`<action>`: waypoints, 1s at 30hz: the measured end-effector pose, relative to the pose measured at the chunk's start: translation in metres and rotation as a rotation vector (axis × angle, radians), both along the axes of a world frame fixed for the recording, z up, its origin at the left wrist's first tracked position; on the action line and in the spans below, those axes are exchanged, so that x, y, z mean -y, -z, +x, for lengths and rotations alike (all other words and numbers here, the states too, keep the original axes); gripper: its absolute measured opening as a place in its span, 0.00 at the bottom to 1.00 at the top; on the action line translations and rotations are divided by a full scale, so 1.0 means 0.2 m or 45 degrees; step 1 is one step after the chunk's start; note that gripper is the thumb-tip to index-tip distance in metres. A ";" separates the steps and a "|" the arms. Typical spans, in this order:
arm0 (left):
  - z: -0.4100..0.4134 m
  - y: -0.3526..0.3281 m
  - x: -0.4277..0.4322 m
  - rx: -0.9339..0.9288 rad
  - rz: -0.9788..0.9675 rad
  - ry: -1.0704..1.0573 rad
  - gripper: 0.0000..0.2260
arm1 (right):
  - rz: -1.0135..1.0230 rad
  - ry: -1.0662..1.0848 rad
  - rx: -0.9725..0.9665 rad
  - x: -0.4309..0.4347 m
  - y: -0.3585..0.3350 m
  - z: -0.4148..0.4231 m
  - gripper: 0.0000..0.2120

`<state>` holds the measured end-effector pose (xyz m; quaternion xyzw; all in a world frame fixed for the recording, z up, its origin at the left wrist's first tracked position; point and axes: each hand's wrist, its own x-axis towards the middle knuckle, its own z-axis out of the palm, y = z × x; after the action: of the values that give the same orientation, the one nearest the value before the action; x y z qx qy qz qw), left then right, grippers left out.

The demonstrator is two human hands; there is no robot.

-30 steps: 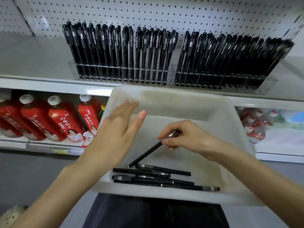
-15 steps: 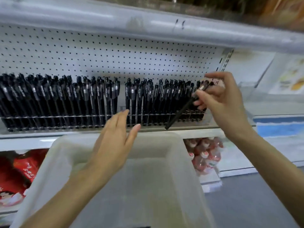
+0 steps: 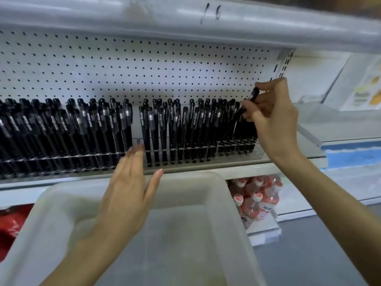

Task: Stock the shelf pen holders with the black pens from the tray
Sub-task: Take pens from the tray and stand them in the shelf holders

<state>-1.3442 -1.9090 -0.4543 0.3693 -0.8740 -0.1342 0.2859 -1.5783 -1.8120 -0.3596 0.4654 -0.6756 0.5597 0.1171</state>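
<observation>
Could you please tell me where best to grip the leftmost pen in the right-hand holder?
Pinch the pen by its top, from above and the left: it stands upright, its lower end is sunk in the holder, and only its left side is free.

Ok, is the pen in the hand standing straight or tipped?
Tipped: the right hand pinches the pen with its top leaning right; its lower end is hidden.

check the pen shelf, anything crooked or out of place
Nothing spilled or damaged. Only the black plastic pen pinched by the right hand tilts off-line, at the right end of the clear plastic pen holder.
</observation>
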 end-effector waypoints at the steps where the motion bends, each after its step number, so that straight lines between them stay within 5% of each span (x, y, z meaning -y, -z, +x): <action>1: 0.00 0.01 0.01 -0.002 -0.007 0.006 0.31 | 0.000 -0.012 0.019 0.00 -0.01 0.00 0.17; 8: -0.01 0.03 0.00 -0.052 -0.036 0.060 0.31 | 0.237 -0.064 -0.048 0.03 0.07 0.00 0.12; 30: 0.02 -0.03 -0.01 -0.086 0.103 0.080 0.32 | 0.614 0.028 -0.340 0.03 0.08 0.00 0.26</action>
<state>-1.3408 -1.9069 -0.4490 0.3483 -0.8689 -0.1906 0.2956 -1.5774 -1.8182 -0.3762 0.5423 -0.7729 0.3149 0.0970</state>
